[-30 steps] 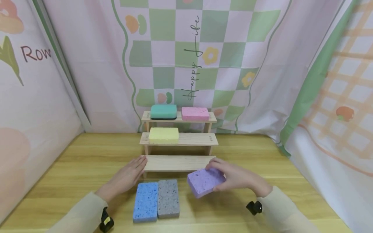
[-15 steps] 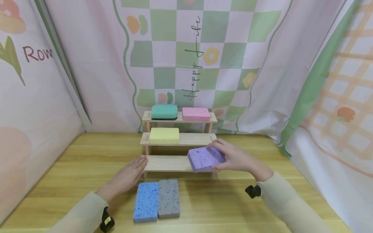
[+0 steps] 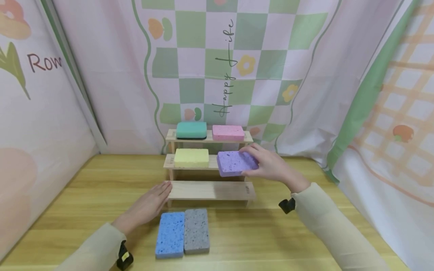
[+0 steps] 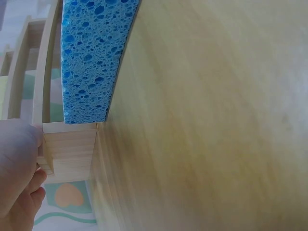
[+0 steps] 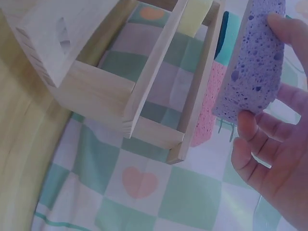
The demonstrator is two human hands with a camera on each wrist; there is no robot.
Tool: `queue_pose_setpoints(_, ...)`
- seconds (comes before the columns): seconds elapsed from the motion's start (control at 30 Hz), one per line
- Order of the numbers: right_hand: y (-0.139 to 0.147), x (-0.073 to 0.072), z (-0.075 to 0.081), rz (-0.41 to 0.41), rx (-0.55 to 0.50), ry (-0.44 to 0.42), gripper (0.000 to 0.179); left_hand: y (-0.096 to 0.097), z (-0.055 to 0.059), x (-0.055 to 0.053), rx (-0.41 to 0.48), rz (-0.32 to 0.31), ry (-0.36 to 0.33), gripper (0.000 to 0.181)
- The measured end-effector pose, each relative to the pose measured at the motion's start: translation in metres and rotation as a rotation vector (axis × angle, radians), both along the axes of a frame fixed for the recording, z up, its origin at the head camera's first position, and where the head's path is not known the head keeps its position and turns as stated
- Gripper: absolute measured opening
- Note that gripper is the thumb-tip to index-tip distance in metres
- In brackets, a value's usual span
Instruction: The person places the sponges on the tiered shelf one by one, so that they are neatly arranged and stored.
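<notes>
My right hand (image 3: 271, 165) grips a purple sponge (image 3: 234, 162) by its right end, thumb on one side and fingers on the other. The sponge overlaps the right half of the middle step in the head view; the right wrist view shows it held off the boards. My left hand (image 3: 147, 203) holds the left end of the lowest step of a three-step wooden rack (image 3: 207, 191). A yellow sponge (image 3: 191, 158) lies on the middle step's left half. On the top step are a teal sponge (image 3: 191, 130) with a dark base and a pink sponge (image 3: 228, 132).
In front of the rack, a blue sponge (image 3: 170, 235) and a grey sponge (image 3: 196, 230) lie side by side on the wooden table (image 3: 118, 169). Printed cloth curtains (image 3: 118, 94) hang behind and at both sides.
My right hand has carried the purple sponge up and away from me, from before the lowest step to the middle step's height. The left hand keeps its place at the rack.
</notes>
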State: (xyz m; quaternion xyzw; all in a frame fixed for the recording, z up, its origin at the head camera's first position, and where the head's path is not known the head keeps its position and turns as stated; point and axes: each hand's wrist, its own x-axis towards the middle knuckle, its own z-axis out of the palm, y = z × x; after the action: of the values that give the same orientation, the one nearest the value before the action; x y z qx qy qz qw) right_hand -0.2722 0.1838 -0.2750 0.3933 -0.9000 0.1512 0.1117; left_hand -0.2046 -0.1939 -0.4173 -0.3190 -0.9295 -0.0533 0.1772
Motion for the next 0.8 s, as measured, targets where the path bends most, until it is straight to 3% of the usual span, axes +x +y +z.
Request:
queue_pose_setpoints(0.37,-0.008,-0.017,-0.003,-0.064,-0.024,-0.001,0.056,0.0,0.0,0.001,-0.001,-0.005,0.004,0.043)
queue_pose_setpoints(0.8,-0.015,-0.033,-0.019,-0.114,-0.047,-0.022,0.056,0.001,0.001,0.001,0.004,0.004,-0.008,0.043)
